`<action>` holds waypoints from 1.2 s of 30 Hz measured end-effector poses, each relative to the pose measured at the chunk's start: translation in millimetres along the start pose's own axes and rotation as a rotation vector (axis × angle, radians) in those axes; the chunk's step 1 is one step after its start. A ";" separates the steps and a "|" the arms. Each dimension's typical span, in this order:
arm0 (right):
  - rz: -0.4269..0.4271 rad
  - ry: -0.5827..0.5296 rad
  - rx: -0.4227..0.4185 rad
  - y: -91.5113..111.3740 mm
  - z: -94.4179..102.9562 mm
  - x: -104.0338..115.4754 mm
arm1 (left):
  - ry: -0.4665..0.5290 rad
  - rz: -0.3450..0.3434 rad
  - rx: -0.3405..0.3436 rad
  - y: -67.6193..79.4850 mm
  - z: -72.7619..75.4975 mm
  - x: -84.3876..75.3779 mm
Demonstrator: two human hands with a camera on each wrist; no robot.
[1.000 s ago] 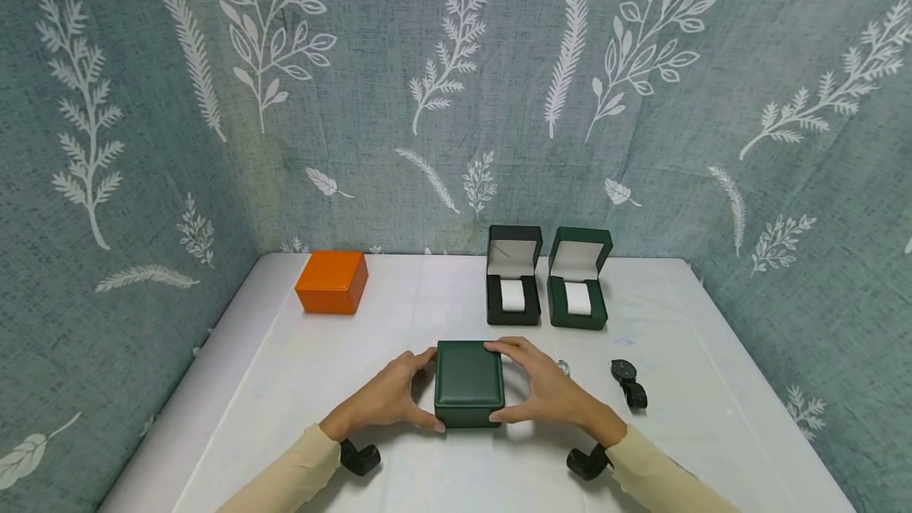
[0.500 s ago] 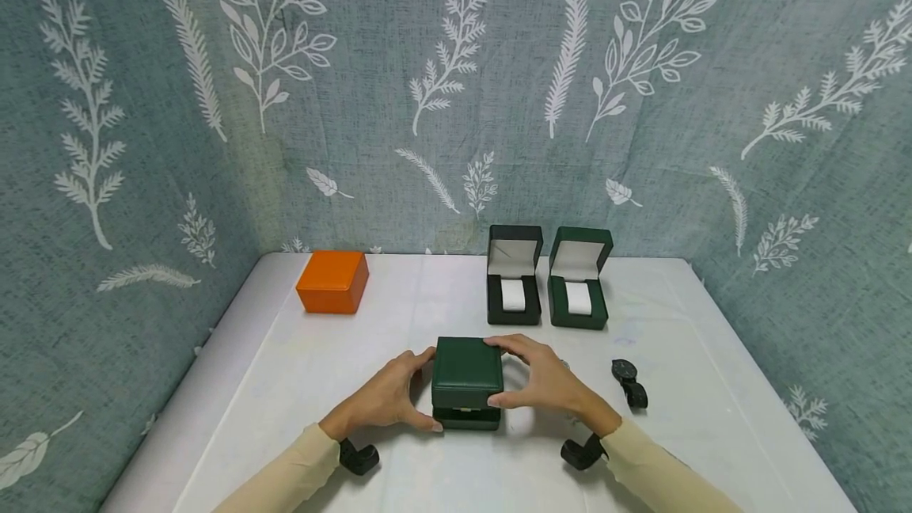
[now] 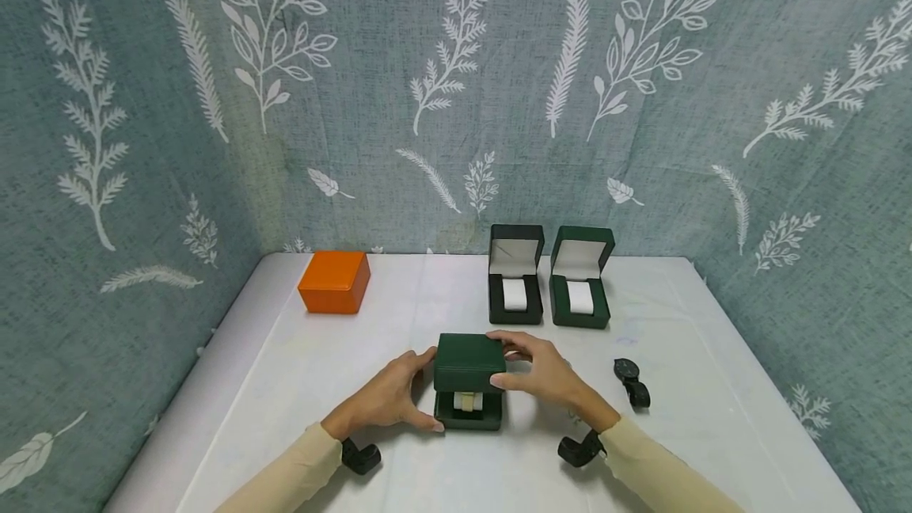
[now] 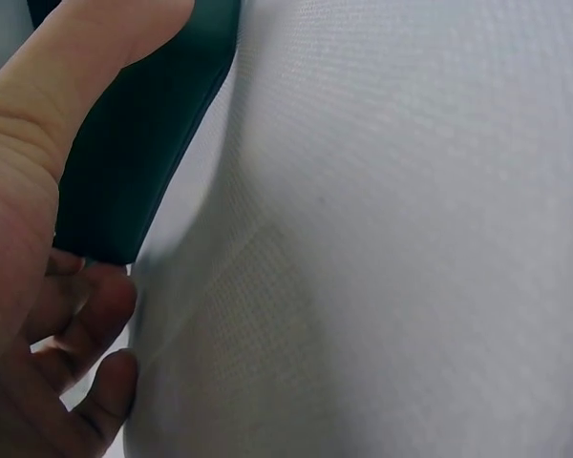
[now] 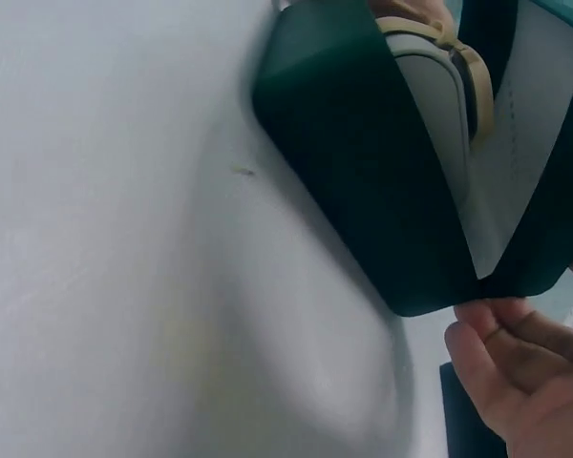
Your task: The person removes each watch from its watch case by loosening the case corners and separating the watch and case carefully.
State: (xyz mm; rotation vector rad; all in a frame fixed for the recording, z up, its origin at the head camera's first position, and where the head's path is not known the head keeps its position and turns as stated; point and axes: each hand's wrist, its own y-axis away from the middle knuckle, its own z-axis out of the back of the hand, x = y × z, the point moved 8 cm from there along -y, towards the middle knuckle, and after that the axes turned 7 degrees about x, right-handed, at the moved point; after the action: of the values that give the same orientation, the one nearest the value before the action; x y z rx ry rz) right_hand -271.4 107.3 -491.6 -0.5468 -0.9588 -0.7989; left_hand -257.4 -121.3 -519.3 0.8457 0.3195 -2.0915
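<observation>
A dark green watch box (image 3: 468, 366) stands on the white table between my two hands, its lid partly raised. Inside, a watch with a pale yellow strap (image 3: 468, 401) wraps a white cushion; the right wrist view shows this strap (image 5: 481, 100) from the side. My left hand (image 3: 394, 396) grips the base, thumb at the front corner and fingers at the back. In the left wrist view its thumb lies along the green box wall (image 4: 134, 162). My right hand (image 3: 545, 377) holds the lid by its right side, thumb near the front edge and fingers toward the back.
Behind the hands stand an open black watch box (image 3: 515, 315) and an open green watch box (image 3: 580, 320), each with a white cushion. A closed orange box (image 3: 335, 282) is at the back left. A black watch (image 3: 630, 382) lies to the right. Another watch is mostly hidden by my right hand.
The closed lid has tilted up and back with my right hand, whose thumb has risen with it. The cushion and watch have come into view. My left hand has stayed at the base.
</observation>
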 end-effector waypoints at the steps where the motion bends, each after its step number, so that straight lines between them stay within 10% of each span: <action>1: -0.008 -0.004 -0.007 -0.6 0.5 -0.8 | 0.001 0.001 0.000 -0.3 -0.2 0.5; 36: -0.364 -0.369 -0.091 -32.2 8.6 -21.7 | -0.038 0.014 -0.019 1.4 -1.6 2.0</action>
State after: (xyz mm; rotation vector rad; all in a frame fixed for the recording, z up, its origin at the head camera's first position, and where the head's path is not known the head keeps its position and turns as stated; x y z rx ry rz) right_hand -308.6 101.7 -504.4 -0.6202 -1.3923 -1.0942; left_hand -256.5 -122.6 -521.8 0.7945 0.3115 -2.0857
